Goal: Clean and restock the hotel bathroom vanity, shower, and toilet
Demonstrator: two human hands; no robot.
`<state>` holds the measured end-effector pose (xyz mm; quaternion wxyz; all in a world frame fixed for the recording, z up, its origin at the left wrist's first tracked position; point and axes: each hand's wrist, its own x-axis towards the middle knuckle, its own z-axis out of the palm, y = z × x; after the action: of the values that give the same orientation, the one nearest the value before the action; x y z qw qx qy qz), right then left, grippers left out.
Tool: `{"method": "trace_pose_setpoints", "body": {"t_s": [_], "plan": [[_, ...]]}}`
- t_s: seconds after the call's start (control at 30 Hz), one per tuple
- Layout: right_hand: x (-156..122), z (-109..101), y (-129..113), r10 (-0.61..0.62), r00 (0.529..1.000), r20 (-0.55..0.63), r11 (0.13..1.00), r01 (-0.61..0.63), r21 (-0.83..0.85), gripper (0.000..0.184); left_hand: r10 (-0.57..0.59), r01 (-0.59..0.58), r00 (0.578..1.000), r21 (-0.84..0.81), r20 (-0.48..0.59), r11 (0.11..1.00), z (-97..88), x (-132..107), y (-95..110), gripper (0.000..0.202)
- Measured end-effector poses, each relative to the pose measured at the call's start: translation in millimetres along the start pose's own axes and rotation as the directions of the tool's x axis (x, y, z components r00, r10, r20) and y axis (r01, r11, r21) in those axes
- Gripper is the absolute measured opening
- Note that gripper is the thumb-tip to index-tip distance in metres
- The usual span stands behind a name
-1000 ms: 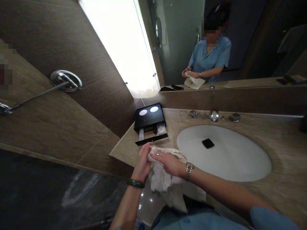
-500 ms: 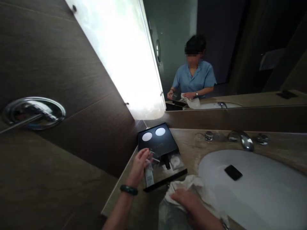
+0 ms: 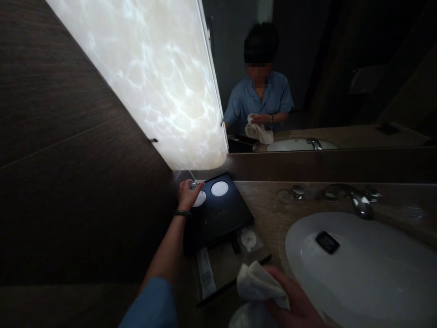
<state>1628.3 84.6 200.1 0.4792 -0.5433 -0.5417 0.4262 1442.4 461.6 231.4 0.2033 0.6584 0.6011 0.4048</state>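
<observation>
At the far left corner of the black box (image 3: 225, 212), my left hand (image 3: 187, 196) is closed around a small clear object that looks like a drinking glass (image 3: 193, 186). It is over the left white round coaster (image 3: 200, 199); whether the glass touches it is hidden by my fingers. The other white coaster (image 3: 219, 188) lies on the box top. My right hand (image 3: 290, 291) grips a crumpled white cloth (image 3: 261, 282) in front of the box. Below the box top, an open drawer (image 3: 223, 266) holds a white packet (image 3: 205, 273) and a clear packet with a round white item (image 3: 249, 240).
To the right is a white oval sink (image 3: 362, 273) with a dark rectangular object (image 3: 327, 242) in it. A chrome faucet (image 3: 362, 205) stands behind. A glowing wall lamp (image 3: 164, 100) and a mirror (image 3: 307, 91) rise above the counter (image 3: 269, 200).
My left hand has moved with the clear object from above the drawer to the box's far left corner. My right hand now has the cloth bunched up. The view has darkened and shifted slightly.
</observation>
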Motion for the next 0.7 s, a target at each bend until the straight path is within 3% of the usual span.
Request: {"method": "trace_pose_setpoints", "body": {"t_s": [0.07, 0.17, 0.23, 0.3, 0.37, 0.4, 0.47, 0.53, 0.6, 0.63, 0.67, 0.7], "plan": [[61.8, -0.2, -19.0, -0.227, 0.974, 0.012, 0.973, 0.227, -0.048, 0.032, -0.018, 0.018, 1.0, -0.031, 0.007, 0.999, -2.5, 2.2, -6.9, 0.039], [162.1, 1.5, -25.5, -0.498, 0.867, 0.04, 0.856, 0.498, -0.139, 0.048, -0.055, 0.057, 0.998, -0.085, 0.034, 0.995, -5.3, 4.5, -19.8, 0.044], [213.7, 5.4, -16.4, -0.538, 0.836, 0.105, 0.793, 0.545, -0.272, 0.052, -0.061, 0.066, 0.997, -0.11, 0.055, 0.992, -5.0, 4.6, -28.3, 0.047], [243.9, 17.8, -1.9, -0.449, 0.867, 0.216, 0.724, 0.494, -0.48, 0.048, -0.054, 0.061, 0.997, -0.121, 0.058, 0.991, -3.2, 4.5, -34.8, 0.051], [253.0, 42.8, 10.7, -0.317, 0.898, 0.305, 0.617, 0.439, -0.653, 0.05, -0.049, 0.055, 0.997, -0.122, 0.054, 0.991, -1.1, 4.5, -37.9, 0.054], [251.5, 59.1, 14.5, -0.279, 0.891, 0.358, 0.565, 0.454, -0.689, 0.052, -0.05, 0.057, 0.997, -0.122, 0.055, 0.991, -0.2, 4.6, -38.1, 0.055], [242.2, 90.2, 16.4, -0.286, 0.818, 0.499, 0.496, 0.572, -0.653, 0.054, -0.059, 0.066, 0.996, -0.122, 0.061, 0.99, 0.5, 4.5, -36.2, 0.056], [231.4, 102.2, 13.5, -0.323, 0.689, 0.649, 0.48, 0.711, -0.515, 0.048, -0.073, 0.08, 0.995, -0.118, 0.065, 0.99, 0.1, 3.9, -32.8, 0.056], [223.2, 81.5, 10.6, -0.344, 0.59, 0.731, 0.526, 0.765, -0.37, 0.038, -0.083, 0.09, 0.994, -0.113, 0.069, 0.99, -1.0, 3.1, -30.1, 0.055], [220.3, 60.6, 10.3, -0.346, 0.579, 0.738, 0.567, 0.756, -0.327, 0.037, -0.084, 0.092, 0.994, -0.11, 0.072, 0.99, -1.5, 2.7, -29.4, 0.054], [218.1, 36.8, 11.0, -0.343, 0.601, 0.722, 0.609, 0.727, -0.316, 0.039, -0.083, 0.091, 0.994, -0.108, 0.075, 0.99, -1.8, 2.4, -29.3, 0.053], [216.4, 14.5, 12.4, -0.333, 0.656, 0.677, 0.648, 0.681, -0.341, 0.041, -0.08, 0.088, 0.994, -0.105, 0.077, 0.991, -1.9, 2.3, -29.7, 0.053]]}}
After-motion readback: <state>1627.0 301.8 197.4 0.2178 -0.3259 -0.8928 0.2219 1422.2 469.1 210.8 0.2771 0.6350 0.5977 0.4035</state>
